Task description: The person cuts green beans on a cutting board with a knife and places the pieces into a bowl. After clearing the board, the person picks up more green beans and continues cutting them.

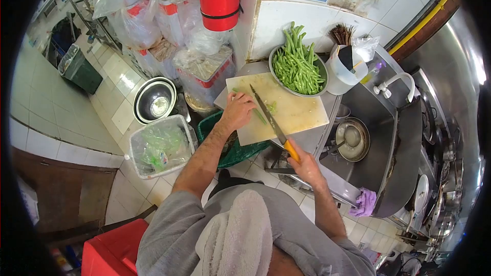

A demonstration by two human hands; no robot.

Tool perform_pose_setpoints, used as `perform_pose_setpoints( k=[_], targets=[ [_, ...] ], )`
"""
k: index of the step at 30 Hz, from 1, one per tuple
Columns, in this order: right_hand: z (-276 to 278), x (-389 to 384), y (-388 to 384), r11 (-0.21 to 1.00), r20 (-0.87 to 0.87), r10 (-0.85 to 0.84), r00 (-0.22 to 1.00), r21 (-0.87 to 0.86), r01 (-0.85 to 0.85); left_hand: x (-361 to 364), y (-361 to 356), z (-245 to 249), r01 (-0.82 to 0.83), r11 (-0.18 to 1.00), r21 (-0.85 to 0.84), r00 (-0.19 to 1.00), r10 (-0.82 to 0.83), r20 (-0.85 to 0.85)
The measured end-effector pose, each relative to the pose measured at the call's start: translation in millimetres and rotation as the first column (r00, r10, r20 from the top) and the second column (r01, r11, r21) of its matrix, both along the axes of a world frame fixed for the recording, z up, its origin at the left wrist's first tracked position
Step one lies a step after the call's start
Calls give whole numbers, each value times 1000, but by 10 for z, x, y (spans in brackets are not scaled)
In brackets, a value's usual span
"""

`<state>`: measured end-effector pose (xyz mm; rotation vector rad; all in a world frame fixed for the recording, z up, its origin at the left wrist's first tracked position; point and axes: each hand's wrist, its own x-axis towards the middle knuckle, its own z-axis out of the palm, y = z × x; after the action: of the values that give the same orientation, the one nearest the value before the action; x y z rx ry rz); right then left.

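My right hand [306,166] is closed around the yellow handle of a long kitchen knife [269,115]. Its blade lies diagonally above a pale cutting board [302,110], pointing away from me. On the board's left side, my left hand [239,111] has its fingers curled over a few green beans [260,116], whose ends show on both sides of the fingers. Small cut bean bits [271,107] lie just right of the blade. Behind the board stands a metal bowl [326,83] heaped with green beans [297,64].
Right of the board is a metal sink [332,171] with a pan [353,139] and a white faucet [401,79]. A white container [340,79] holds brushes. Below left are a green-lined bin [235,156], a plastic-lined white bin [148,168] and metal bowls [156,99].
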<state>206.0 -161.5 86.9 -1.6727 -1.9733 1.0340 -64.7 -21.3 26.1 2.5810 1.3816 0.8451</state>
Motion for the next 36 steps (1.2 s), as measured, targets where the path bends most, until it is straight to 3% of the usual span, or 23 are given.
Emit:
perform_pose_setpoints(
  k=[2, 4, 11, 23, 26, 28, 32, 34, 36],
  targets=[
    [-18, -57, -38, 999, 34, 29, 999, 23, -30, 10, -102, -11, -15, 994, -107, 988, 31, 149],
    [42, -103, -44, 998, 36, 2, 999, -65, 0, 30, -181, -6, 15, 995, -99, 983, 4, 184],
    [143, -164, -72, 995, 80, 15, 997, -95, -8, 110, -154, -161, 110, 993, -49, 938, -88, 336],
    [21, -207, -350, 998, 30, -50, 998, -38, 52, 174, -68, -177, 179, 984, -5, 924, -167, 345],
    [157, -248, -335, 979, 77, -76, 994, -184, 90, 158, -44, -162, 209, 978, 11, 927, -201, 315],
    [180, -228, -337, 996, 107, -25, 994, -80, 34, 163, -32, -164, 214, 977, -3, 925, -202, 323],
    [195, -221, -386, 998, 131, -4, 991, -67, 13, 163, -27, -162, 217, 976, -27, 922, -196, 333],
    [129, -205, -436, 991, 148, 23, 989, 125, -42, 161, -29, -168, 213, 977, -24, 922, -193, 336],
    [157, -200, -481, 994, 177, 25, 984, 100, -43, 168, -23, -174, 210, 977, -20, 921, -191, 339]
  ],
)
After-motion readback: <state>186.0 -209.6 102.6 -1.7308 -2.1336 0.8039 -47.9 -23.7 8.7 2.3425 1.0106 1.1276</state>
